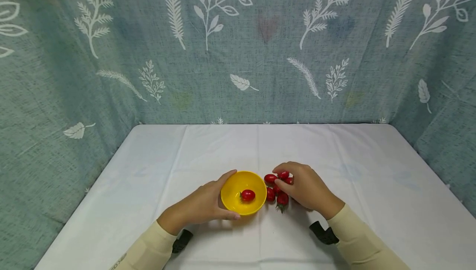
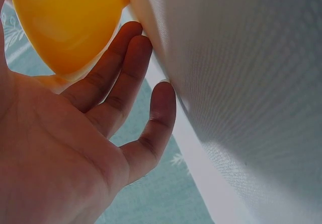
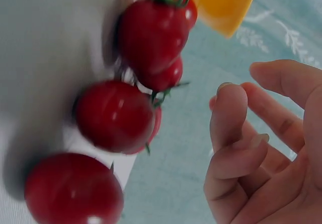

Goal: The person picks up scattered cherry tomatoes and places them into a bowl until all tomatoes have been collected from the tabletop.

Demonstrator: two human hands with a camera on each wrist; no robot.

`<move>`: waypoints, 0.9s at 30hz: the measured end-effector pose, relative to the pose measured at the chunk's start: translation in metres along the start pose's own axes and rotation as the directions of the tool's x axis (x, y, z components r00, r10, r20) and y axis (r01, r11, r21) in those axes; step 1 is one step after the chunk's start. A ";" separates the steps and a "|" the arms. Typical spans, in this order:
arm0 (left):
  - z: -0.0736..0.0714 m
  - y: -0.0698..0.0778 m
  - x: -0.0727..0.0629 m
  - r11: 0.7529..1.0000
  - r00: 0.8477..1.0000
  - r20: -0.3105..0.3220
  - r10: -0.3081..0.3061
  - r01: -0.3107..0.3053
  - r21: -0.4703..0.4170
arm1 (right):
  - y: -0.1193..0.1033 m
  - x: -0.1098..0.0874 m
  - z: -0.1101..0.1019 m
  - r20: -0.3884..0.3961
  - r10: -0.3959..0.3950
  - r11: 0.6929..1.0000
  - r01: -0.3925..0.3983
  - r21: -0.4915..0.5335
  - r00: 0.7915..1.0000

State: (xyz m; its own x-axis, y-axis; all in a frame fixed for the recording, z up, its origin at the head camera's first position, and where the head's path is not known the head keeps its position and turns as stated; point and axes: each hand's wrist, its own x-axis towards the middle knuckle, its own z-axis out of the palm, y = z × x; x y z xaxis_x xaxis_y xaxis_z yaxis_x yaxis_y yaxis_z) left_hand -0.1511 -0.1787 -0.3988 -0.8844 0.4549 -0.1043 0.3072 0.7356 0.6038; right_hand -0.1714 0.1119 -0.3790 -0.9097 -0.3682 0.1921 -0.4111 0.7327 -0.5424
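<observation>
My left hand (image 1: 202,202) grips a yellow bowl (image 1: 227,206) from its left side, thumb along the near rim and forefinger at the far rim. In the left wrist view the other fingers (image 2: 136,63) lie below the bowl's wall (image 2: 70,22). One red cherry tomato (image 1: 248,195) lies inside. Right of the bowl, several cherry tomatoes (image 1: 282,199) with green stems sit in a cluster. My right hand (image 1: 306,185) is over this cluster, its fingers bent and thumb apart from the forefinger. In the right wrist view the fingertips are above the tomatoes (image 3: 115,116), with no tomato visibly gripped.
A white cloth (image 1: 208,150) covers the table, with faint folds running across it. Green-blue curtains (image 1: 238,55) with white leaf prints stand behind and at both sides. Dark straps (image 1: 324,233) sit at the wrists.
</observation>
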 end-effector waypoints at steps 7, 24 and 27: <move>0.000 0.000 0.000 1.000 1.000 -0.001 0.006 -0.006 0.004 | 0.013 0.003 -0.007 0.040 0.071 0.997 -0.070 -0.026 0.997; 0.000 0.000 0.000 1.000 1.000 -0.007 0.007 -0.007 0.003 | 0.037 0.007 -0.008 0.155 0.107 0.993 -0.096 -0.072 0.982; 0.000 0.001 0.000 1.000 1.000 -0.007 0.004 -0.003 0.005 | 0.038 0.008 -0.008 0.167 0.115 0.992 -0.103 -0.077 0.979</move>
State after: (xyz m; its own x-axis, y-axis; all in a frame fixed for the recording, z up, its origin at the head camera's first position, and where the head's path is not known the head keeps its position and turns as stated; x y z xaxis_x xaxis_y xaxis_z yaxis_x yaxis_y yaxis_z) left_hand -0.1508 -0.1783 -0.3984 -0.8857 0.4541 -0.0968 0.3119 0.7363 0.6005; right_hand -0.1944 0.1410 -0.3918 -0.9283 -0.3716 -0.0108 -0.3181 0.8090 -0.4944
